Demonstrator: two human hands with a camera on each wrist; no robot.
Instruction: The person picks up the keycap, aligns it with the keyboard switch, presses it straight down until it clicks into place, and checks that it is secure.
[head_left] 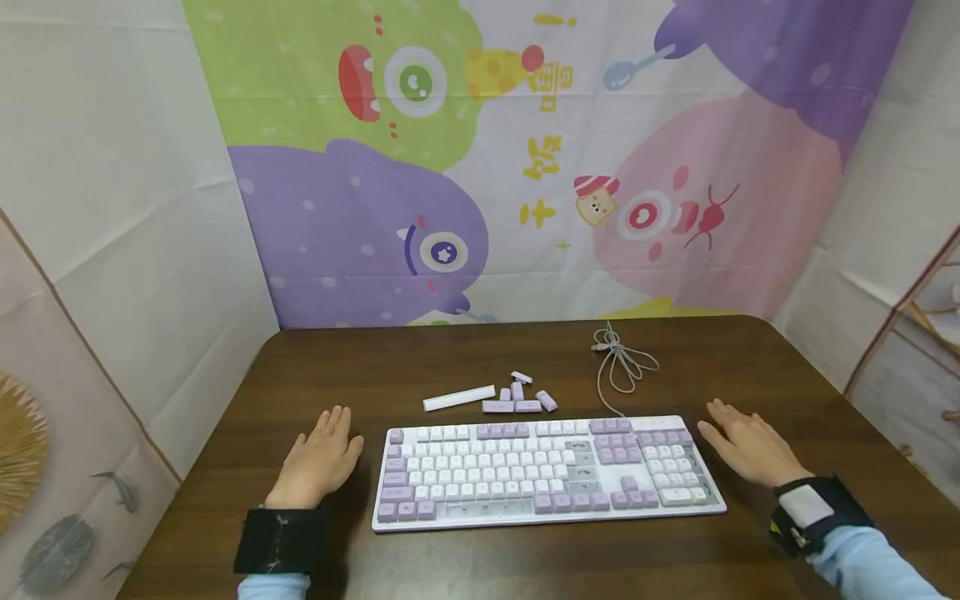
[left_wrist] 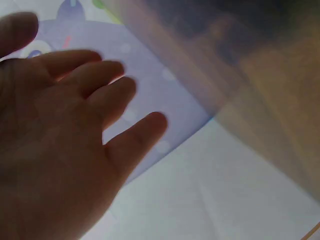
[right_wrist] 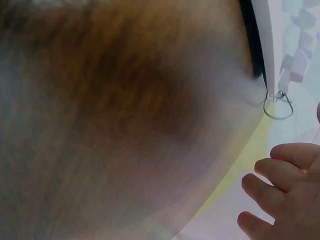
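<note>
A white and lilac keyboard (head_left: 487, 479) lies on the table between the two hands. Several of its key positions show bare grey, among them the long gap (head_left: 483, 509) in the bottom row. Left of it, my left hand (head_left: 317, 462) rests palm down on the wood with relaxed fingers, holding nothing. Just off the keyboard's right end lies my right hand (head_left: 753, 446), also palm down and holding nothing. Behind the keyboard are a long white keycap (head_left: 459, 397) and a loose group of lilac keycaps (head_left: 517, 400). Both wrist views show relaxed fingers without any object.
A thin grey cable (head_left: 618, 358), bundled in loops, runs from the keyboard's back edge. The dark wooden table (head_left: 360, 358) has its back edge against a cartoon-printed cloth (head_left: 510, 275). White cloth walls (head_left: 150, 192) stand at both sides.
</note>
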